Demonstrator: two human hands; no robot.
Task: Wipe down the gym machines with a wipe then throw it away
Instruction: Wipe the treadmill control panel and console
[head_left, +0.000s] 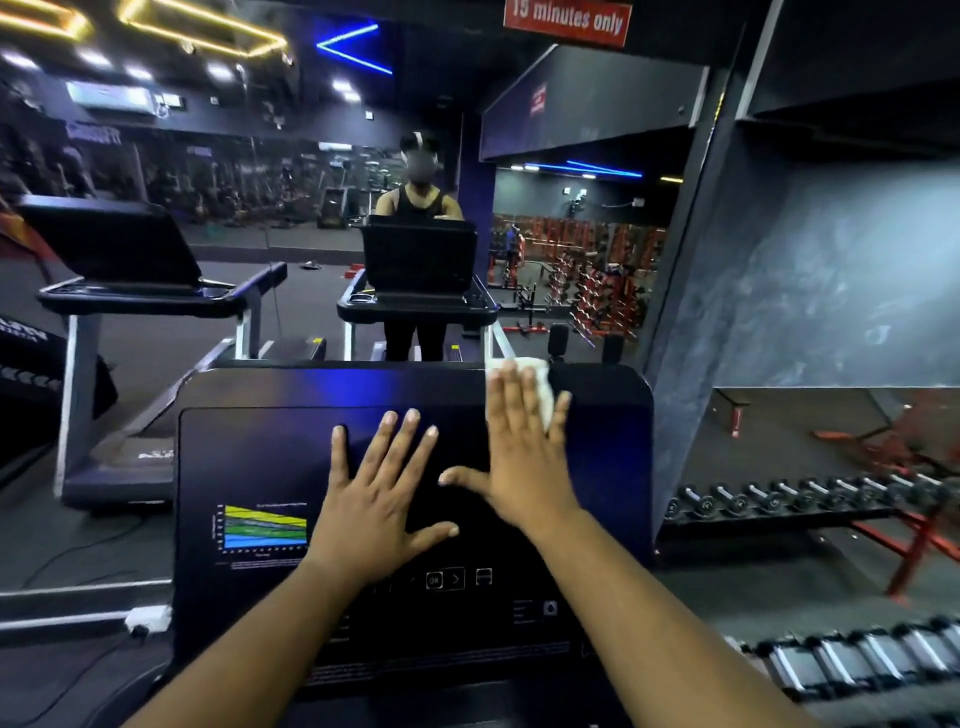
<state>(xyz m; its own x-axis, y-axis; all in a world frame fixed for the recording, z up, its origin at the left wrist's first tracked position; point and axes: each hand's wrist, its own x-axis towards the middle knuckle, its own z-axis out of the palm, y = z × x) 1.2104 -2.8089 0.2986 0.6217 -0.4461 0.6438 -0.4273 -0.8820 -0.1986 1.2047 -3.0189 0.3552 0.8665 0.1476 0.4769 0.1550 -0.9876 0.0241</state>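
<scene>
White wipe (535, 387) crumpled under flat right hand (524, 441) | left hand (382, 488) spread flat on black console (249, 457)

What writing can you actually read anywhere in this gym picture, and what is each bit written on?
"15 minutes only": red sign at the top; the first digit is cut off by the edge.
"OK": button on the treadmill console, next to a ">" arrow.
Colored chart on the console: its labels and the text beneath are too small to read.
Small red sign on the dark wall panel: blurred.
White lettering on the far left wall: blurred.
</scene>
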